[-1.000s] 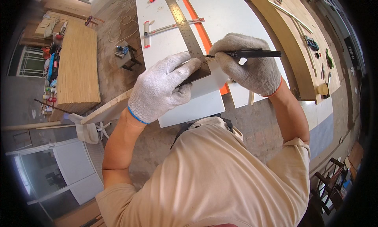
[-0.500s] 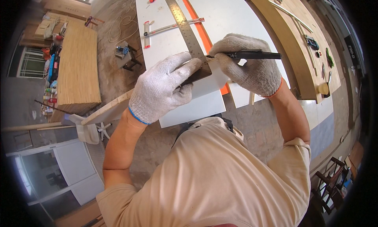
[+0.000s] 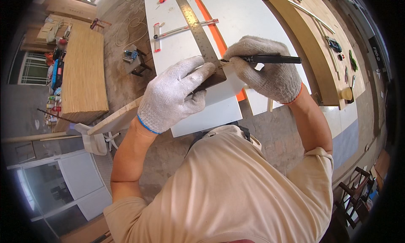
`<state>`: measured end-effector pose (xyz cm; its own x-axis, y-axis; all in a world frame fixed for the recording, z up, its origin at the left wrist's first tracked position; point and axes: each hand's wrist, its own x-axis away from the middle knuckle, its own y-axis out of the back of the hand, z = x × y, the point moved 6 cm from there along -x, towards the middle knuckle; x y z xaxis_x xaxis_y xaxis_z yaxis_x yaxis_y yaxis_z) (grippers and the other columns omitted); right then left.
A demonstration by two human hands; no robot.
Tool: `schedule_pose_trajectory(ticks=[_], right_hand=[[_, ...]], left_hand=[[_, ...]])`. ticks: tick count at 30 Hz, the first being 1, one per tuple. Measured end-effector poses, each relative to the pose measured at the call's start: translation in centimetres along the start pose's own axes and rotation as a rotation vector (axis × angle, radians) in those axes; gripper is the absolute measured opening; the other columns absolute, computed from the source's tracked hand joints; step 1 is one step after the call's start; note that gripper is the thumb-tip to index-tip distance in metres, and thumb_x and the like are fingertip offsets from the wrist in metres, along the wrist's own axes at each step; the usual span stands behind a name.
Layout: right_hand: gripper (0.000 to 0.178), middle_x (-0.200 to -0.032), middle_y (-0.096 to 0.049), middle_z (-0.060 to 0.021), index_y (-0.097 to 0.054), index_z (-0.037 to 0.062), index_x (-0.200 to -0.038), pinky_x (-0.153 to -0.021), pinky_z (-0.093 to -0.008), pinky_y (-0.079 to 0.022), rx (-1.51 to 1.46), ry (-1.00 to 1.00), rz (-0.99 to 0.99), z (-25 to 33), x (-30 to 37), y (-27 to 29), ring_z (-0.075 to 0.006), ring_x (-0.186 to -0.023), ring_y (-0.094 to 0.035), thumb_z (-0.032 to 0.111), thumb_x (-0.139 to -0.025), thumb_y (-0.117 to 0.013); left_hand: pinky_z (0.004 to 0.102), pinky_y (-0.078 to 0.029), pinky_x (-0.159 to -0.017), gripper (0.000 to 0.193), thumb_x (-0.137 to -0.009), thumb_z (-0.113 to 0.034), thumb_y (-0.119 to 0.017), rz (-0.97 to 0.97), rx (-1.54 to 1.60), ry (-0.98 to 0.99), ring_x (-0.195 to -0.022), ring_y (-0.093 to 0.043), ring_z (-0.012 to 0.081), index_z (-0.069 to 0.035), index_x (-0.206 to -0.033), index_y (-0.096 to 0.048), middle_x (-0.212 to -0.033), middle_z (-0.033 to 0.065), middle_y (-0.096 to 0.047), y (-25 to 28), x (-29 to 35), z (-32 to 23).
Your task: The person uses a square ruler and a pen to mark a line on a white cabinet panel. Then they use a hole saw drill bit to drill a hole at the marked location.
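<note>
My left hand (image 3: pixel 175 91), in a whitish knit glove with a blue cuff, grips the lower end of a long metal ruler (image 3: pixel 195 27). A dark, wider piece (image 3: pixel 216 78) shows at that end; its exact shape is partly covered by my fingers. In my right hand (image 3: pixel 266 70), gloved with an orange-red cuff, a black marker pen (image 3: pixel 274 58) is pinched sideways. Its tip points left, close to the ruler's right edge. The ruler lies over a white panel (image 3: pixel 168 13), slanting away from me.
An orange strip (image 3: pixel 213 28) runs beside the ruler. A red-and-silver T-shaped measuring tool (image 3: pixel 179 31) and a small red tool (image 3: pixel 163 0) lie on the panel. A wooden bench (image 3: pixel 314 44) with scattered tools stands right; stacked boards (image 3: pixel 84 66) stand left, near a small stool (image 3: pixel 137 61).
</note>
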<state>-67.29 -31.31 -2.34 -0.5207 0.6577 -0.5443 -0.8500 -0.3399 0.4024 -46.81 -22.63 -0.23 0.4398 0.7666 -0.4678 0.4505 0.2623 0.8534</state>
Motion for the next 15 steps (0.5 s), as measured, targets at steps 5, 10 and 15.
schedule_pose_trajectory(ticks=[5, 10, 15], right_hand=[[0.011, -0.094, -0.08, -0.0102, -0.083, 0.0055, -0.109, -0.075, -0.036, -0.066, 0.015, -0.006, 0.008, 0.16, -0.06, -0.09, -0.0221, -0.078, -0.078, 0.009, -0.099, -0.084], [0.01, -0.094, -0.08, -0.01, -0.083, 0.0059, -0.108, -0.076, -0.036, -0.066, 0.025, -0.002, 0.016, 0.21, -0.11, -0.07, -0.0221, -0.079, -0.078, 0.008, -0.098, -0.083], [0.01, -0.093, -0.08, -0.0095, -0.083, 0.007, -0.107, -0.075, -0.0362, -0.065, -0.022, 0.002, 0.043, -0.03, -0.07, 0.0, -0.0215, -0.078, -0.078, 0.006, -0.097, -0.082]], left_hand=[[0.0408, -0.071, -0.093, 0.055, -0.08, -0.001, -0.078, -0.007, -0.005, -0.004, -0.111, -0.081, 0.0317, -0.011, -0.134, -0.083, -0.13, 0.0119, -0.08, 0.04, -0.12, -0.08], [0.0408, -0.07, -0.095, 0.054, -0.08, -0.001, -0.079, -0.006, -0.03, -0.011, -0.112, -0.081, 0.0319, -0.011, -0.133, -0.083, -0.13, 0.0125, -0.08, 0.02, -0.21, -0.07], [0.041, -0.07, -0.095, 0.054, -0.08, -0.002, -0.081, -0.003, -0.001, 0.0, -0.113, -0.081, 0.0325, -0.011, -0.133, -0.083, -0.131, 0.0132, -0.08, 0.06, -0.05, 0.13]])
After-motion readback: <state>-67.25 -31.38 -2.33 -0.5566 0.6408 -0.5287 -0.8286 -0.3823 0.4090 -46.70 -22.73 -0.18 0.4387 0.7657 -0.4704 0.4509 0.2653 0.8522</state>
